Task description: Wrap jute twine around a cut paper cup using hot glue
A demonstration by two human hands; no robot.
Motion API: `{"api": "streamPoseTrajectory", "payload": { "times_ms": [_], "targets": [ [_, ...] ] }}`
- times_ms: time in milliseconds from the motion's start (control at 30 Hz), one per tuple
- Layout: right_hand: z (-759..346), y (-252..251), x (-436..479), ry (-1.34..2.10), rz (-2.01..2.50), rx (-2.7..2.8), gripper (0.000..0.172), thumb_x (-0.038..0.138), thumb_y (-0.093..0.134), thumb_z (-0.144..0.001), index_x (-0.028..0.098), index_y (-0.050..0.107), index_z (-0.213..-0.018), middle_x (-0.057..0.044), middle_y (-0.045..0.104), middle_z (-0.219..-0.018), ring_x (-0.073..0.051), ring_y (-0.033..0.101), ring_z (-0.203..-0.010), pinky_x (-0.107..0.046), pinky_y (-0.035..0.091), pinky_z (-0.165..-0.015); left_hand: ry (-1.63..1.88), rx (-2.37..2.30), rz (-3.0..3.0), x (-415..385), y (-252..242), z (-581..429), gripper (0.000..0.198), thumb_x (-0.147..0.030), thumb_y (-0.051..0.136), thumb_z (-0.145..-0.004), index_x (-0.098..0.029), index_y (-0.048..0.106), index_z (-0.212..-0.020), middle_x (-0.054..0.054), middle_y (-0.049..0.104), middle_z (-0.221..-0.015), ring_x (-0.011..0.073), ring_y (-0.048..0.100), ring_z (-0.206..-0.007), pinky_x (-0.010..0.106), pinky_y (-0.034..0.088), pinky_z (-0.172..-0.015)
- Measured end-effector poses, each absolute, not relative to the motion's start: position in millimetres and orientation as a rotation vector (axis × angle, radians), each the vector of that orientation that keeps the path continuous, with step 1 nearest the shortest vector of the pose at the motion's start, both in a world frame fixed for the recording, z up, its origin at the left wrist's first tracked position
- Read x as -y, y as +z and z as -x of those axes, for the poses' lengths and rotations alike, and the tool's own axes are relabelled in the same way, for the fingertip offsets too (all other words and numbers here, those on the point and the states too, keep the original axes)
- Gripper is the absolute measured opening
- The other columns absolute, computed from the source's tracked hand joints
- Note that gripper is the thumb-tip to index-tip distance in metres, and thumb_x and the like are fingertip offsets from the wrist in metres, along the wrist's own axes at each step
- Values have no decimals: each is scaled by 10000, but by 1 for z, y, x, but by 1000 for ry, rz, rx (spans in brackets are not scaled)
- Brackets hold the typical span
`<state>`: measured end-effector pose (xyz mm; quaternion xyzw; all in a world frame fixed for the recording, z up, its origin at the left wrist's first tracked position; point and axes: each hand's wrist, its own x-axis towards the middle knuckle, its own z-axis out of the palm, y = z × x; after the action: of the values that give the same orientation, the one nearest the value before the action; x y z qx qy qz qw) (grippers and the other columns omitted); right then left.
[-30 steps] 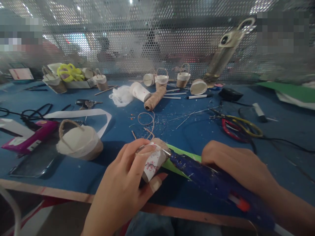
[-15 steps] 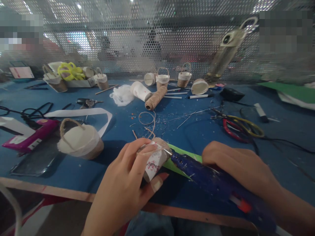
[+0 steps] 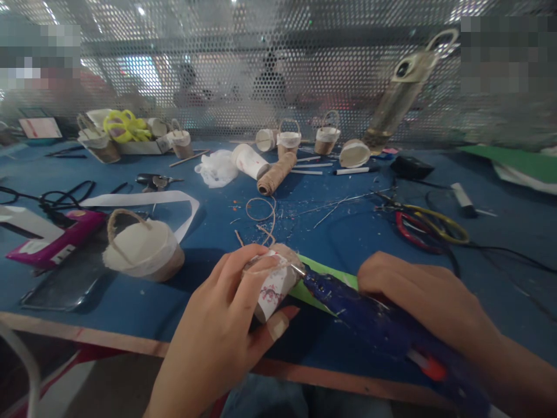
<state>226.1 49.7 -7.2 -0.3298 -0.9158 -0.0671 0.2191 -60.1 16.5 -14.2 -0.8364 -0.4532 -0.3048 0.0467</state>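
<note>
Tilted on its side, a small paper cup (image 3: pixel 272 290) with a pink blossom print is gripped between the fingers and thumb of my left hand (image 3: pixel 230 313). A thin strand of twine runs across its upper part. My right hand (image 3: pixel 418 296) is wrapped round a dark blue glue gun (image 3: pixel 361 313) with a red switch. The gun's metal tip meets the cup near its twine-wrapped end, at the strand. Beneath the cup and gun lies a bright green strip (image 3: pixel 315 290). A loose length of twine (image 3: pixel 273 217) curls just behind the cup.
A basket-like cup with a twine handle (image 3: pixel 145 249) stands left, near a magenta tool (image 3: pixel 65 238) and white ribbon (image 3: pixel 143 199). Farther back are a twine roll (image 3: pixel 277 174), several small baskets, and a plastic bag (image 3: pixel 216 168). Red-and-yellow-handled pliers (image 3: pixel 418 229) and cables lie right.
Almost nothing differs: both hands, the cup and the glue gun hold the same position, and the view has shifted very slightly.
</note>
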Motion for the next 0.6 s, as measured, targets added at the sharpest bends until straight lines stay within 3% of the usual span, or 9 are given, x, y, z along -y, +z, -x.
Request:
{"api": "streamPoseTrajectory", "payload": {
  "times_ms": [133,300,600],
  "targets": [
    [-226,-6,-50,-215,939,2534,265,65,363,-845,306,400,-950,51,596,-831,-153,623,-584,-296,394,-502,-934,1370,2554,-17,-14,60,382,-384,575,-1045,-183,496,-1361,153,586,-1390,290,611,-1252,412,587,-1003],
    [-226,-4,-49,-124,903,2565,196,277,478,-800,301,411,-983,29,581,-851,-178,623,-599,-322,423,-509,-927,1376,2558,-17,-14,59,375,-368,577,-1043,-180,499,-1358,155,584,-1391,290,614,-1240,412,589,-990],
    [-226,-4,-45,-14,913,2553,203,358,448,-841,296,441,-1034,17,569,-902,-187,628,-607,-359,411,-529,-923,1373,2561,-17,-13,61,384,-377,571,-1046,-186,492,-1369,140,573,-1397,273,599,-1243,382,573,-995]
  ]
}}
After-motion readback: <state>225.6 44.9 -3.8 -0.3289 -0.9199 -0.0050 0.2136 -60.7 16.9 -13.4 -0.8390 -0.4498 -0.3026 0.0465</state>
